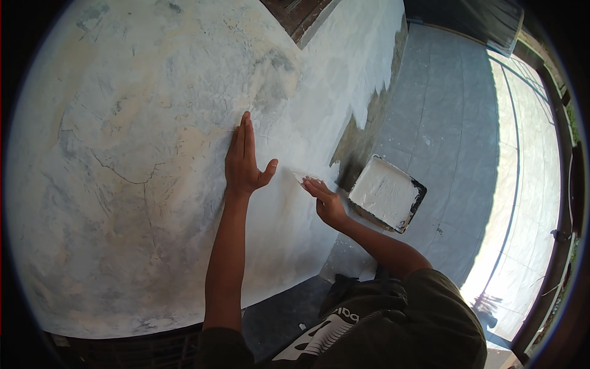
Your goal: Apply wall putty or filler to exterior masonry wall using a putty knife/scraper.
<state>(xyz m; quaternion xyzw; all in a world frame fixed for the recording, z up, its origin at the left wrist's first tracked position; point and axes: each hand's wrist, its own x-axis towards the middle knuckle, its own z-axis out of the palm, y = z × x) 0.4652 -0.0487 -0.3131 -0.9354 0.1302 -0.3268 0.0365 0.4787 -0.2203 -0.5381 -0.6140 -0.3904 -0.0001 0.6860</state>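
My left hand [244, 161] lies against the patchy white wall [184, 227], its fingers stretched upward and the thumb held out to the right. Nothing is in it. Lower and to the right, my right hand [327, 202] presses a small, flat, white-smeared piece [300, 178] to the wall. Fingers cover most of that piece, so its exact kind is hidden. Just right of this hand is a dark-rimmed rectangular tray [421, 195] of thick white paste or paint [384, 189].
Grey tiled floor [455, 135] spreads to the right, with a sunlit strip [522, 184] beyond. A ragged bare grey band [362, 136] runs along the wall's lower edge. Cracks mark the wall at left. A dark-framed opening [298, 18] cuts into it above.
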